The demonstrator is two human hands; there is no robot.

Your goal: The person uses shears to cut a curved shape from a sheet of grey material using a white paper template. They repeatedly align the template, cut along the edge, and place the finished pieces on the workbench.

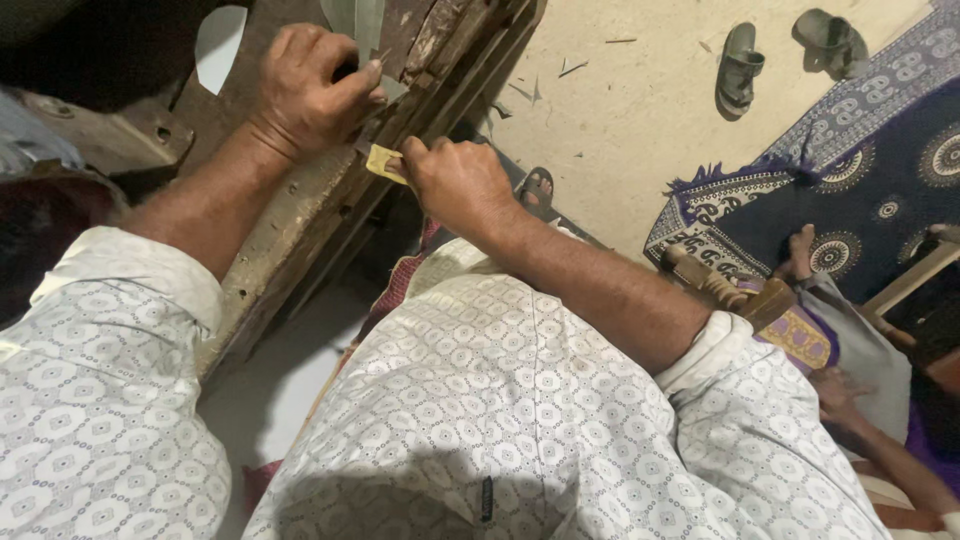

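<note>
Left hand (315, 85) presses a pale strip (365, 25) onto the wooden worktop (290, 230); right hand (455, 180) fingers pinch a yellow scrap (383, 162). Steady pressure seems wise.

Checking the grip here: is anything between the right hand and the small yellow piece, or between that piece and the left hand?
Nothing visible. The right hand already pinches the yellow piece at the edge of the wooden bench. The left hand presses on the bench just above it, with only a narrow open gap between.

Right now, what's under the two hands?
A worn wooden bench lies under both. The right hand pinches a small yellow piece; the left hand presses on a grey strip. What the left palm covers is hidden.
</note>
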